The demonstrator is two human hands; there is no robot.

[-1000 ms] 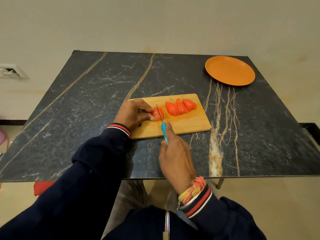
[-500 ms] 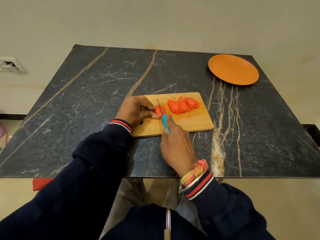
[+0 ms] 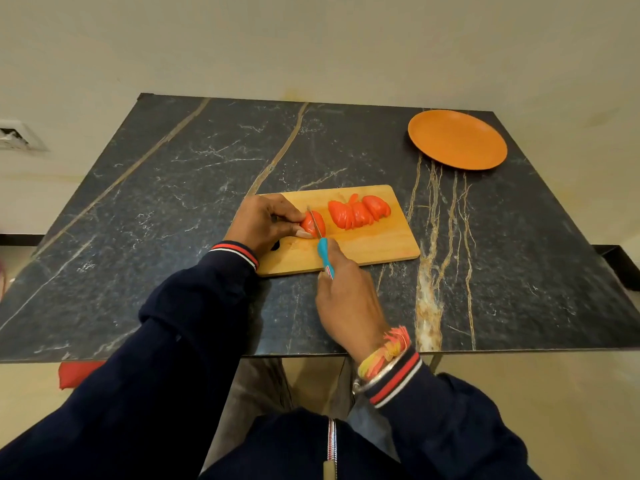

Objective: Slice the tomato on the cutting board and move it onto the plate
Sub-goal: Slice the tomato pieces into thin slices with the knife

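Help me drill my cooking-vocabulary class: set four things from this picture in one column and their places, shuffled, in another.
1. round orange plate
2. blue-handled knife
3. fanned red tomato slices
4. uncut red tomato piece

A. held by the left hand
B. far right corner of the dark marble table
C. gripped by the right hand
D. loose on the rectangular wooden cutting board

Pairs: 1-B, 2-C, 3-D, 4-A
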